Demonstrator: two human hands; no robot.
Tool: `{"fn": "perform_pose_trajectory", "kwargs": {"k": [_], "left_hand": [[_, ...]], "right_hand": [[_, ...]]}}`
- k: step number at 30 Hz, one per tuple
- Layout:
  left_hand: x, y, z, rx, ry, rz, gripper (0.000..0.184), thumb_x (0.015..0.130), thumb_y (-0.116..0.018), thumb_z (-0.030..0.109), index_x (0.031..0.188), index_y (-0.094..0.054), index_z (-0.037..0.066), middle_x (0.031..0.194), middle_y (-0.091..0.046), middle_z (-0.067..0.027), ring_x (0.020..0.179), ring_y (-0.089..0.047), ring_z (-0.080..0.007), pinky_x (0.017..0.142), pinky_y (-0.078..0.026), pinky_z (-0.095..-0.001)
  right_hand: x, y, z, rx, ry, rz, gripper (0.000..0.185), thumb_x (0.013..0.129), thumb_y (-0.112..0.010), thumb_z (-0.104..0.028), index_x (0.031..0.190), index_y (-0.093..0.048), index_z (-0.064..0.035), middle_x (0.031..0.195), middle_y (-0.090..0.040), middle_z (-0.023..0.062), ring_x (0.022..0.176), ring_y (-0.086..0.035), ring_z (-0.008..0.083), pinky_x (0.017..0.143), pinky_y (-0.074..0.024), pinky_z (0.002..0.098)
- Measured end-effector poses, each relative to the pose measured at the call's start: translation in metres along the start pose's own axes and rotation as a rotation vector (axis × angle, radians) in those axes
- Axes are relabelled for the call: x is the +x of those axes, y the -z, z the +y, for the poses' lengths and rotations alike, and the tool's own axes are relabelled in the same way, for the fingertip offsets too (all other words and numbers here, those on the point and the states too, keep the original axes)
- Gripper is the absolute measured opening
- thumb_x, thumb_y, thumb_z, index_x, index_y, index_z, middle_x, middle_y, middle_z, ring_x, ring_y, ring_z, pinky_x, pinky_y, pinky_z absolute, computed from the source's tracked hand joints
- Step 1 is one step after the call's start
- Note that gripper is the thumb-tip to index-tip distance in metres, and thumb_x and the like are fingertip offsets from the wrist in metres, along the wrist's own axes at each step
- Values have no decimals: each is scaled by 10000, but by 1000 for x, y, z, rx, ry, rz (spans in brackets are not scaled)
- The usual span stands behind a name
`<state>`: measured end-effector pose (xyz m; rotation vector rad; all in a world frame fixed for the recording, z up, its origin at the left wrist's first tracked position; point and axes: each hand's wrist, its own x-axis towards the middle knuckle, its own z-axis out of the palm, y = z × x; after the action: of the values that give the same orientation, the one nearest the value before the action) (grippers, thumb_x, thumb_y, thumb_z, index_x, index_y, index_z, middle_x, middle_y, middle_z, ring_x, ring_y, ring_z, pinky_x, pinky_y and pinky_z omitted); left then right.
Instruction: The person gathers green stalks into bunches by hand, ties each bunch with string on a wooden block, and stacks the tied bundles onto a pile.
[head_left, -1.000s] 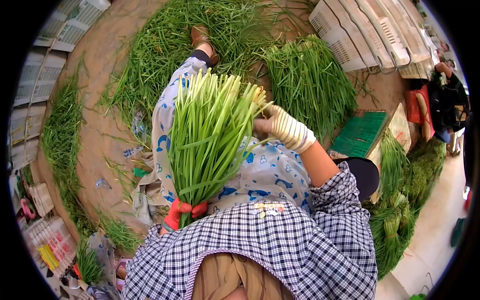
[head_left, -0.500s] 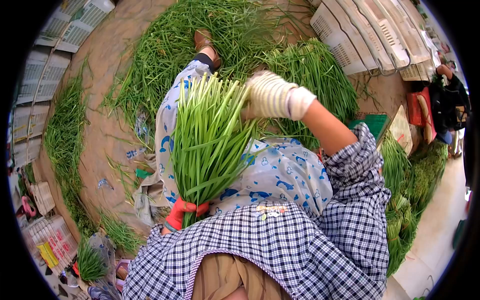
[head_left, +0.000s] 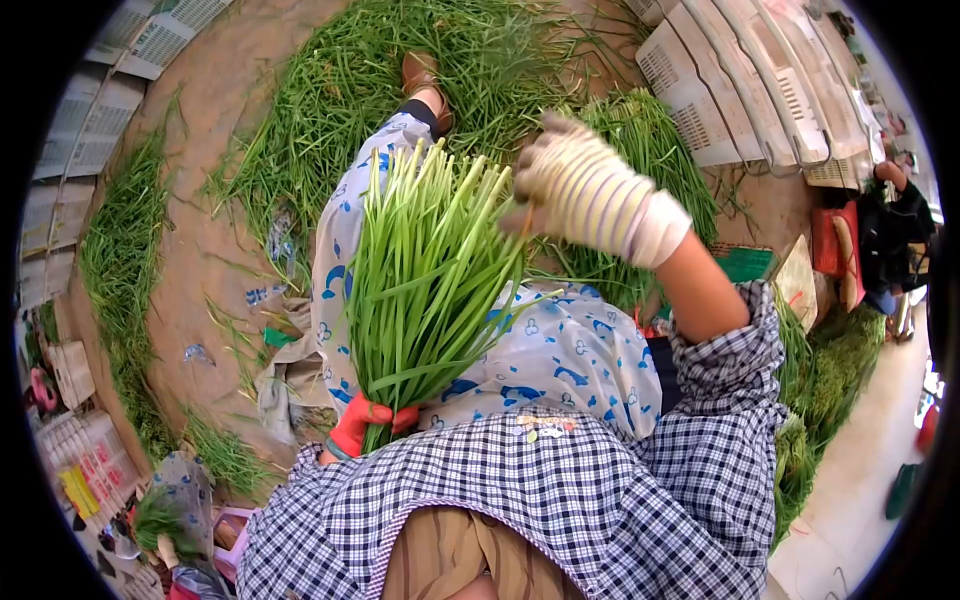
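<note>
My left hand (head_left: 365, 425), in a red glove, is wrapped round the narrow lower part of a bunch of garlic chives (head_left: 425, 280). The pale stem ends fan out and point away from me; the green leaves converge at my fist. Beside the upper right edge of the bunch is my right hand (head_left: 590, 190), in a cream striped glove, its thumb and fingers apart near the stems. I make out no clear hold there. Under the bunch, a translucent apron with blue prints (head_left: 570, 350) covers my lap.
A large heap of loose chives (head_left: 310, 130) spreads over the brown floor ahead, with a neater pile (head_left: 640, 140) at its right. White plastic crates (head_left: 690, 100) stand at upper right, more crates (head_left: 75, 140) at left. Another person (head_left: 900, 215) is at far right.
My right hand has moved right, away from the stems, and its fingers have spread. My left hand keeps its grip on the bunch, which has barely shifted.
</note>
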<state>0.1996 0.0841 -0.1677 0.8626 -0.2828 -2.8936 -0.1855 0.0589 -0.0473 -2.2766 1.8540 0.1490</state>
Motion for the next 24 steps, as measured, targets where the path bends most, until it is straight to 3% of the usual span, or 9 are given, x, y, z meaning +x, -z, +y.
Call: {"fn": "perform_pose_trajectory", "kwargs": {"k": [2,3,12,14,16,19,20,22,24], "left_hand": [[-3,1,-1,9,-8,-9,738,649,-736,145,1310,-471,-50,902,-617,-154,582,-483,-155,504,-381,-278],[-4,2,-2,-1,8,2,719,650,-735,153,1292,-483,-51,868,-612,-147,580,-480,-157,507,-379,-280],[-6,13,-8,-35,45,-1,611,674,-711,215,1189,-531,-61,679,-547,-107,561,-460,-166,521,-367,-277],[-4,16,-8,-37,44,-20,611,673,-709,223,1185,-533,-63,674,-546,-107,560,-461,-167,519,-368,-278],[-3,18,-9,-40,18,-47,613,667,-709,230,1178,-536,-61,675,-547,-106,563,-464,-167,514,-367,-276],[-6,22,-12,-29,16,-19,621,656,-713,235,1174,-541,-60,705,-566,-114,563,-468,-166,505,-366,-274],[-8,22,-12,-29,14,-15,621,656,-713,235,1174,-541,-60,705,-566,-114,563,-468,-166,505,-366,-274],[-8,21,-12,-7,23,51,627,643,-719,234,1171,-548,-59,754,-587,-128,571,-483,-170,512,-384,-268],[-7,21,-11,-1,37,59,630,640,-719,230,1174,-548,-57,774,-593,-135,581,-493,-173,521,-396,-265]], "right_hand": [[1,-21,-8,-87,-22,-59,446,759,-642,-508,769,-714,-68,797,-639,108,881,-617,287,1081,-309,450],[-1,-26,-6,-54,0,-58,491,801,-589,-546,906,-735,-90,972,-671,108,1010,-611,307,1097,-304,468],[-22,-50,-17,61,-154,-154,417,769,-632,-494,897,-748,-114,1123,-634,120,1159,-519,323,1127,-180,563],[-28,-82,-16,-12,-163,111,436,792,-595,-520,907,-757,-132,1239,-588,147,1266,-444,338,1134,-139,579],[-27,-92,-21,309,-186,68,405,803,-592,-493,886,-758,-133,1290,-557,137,1313,-393,349,1135,-117,581],[-29,-105,-26,633,-258,223,282,791,-643,-370,883,-753,-127,1242,-586,77,1273,-422,309,1117,-161,568],[-36,-100,-23,689,-226,281,237,824,-632,-290,904,-745,-97,1194,-609,101,1183,-506,295,1062,-313,513],[-46,-93,-19,1228,-296,248,216,844,-625,-207,931,-725,-38,1127,-629,129,1030,-592,279,938,-454,410],[-59,-80,-13,1479,-394,178,297,939,-561,-222,1017,-651,50,1182,-603,106,925,-572,154,821,-495,314]]}}
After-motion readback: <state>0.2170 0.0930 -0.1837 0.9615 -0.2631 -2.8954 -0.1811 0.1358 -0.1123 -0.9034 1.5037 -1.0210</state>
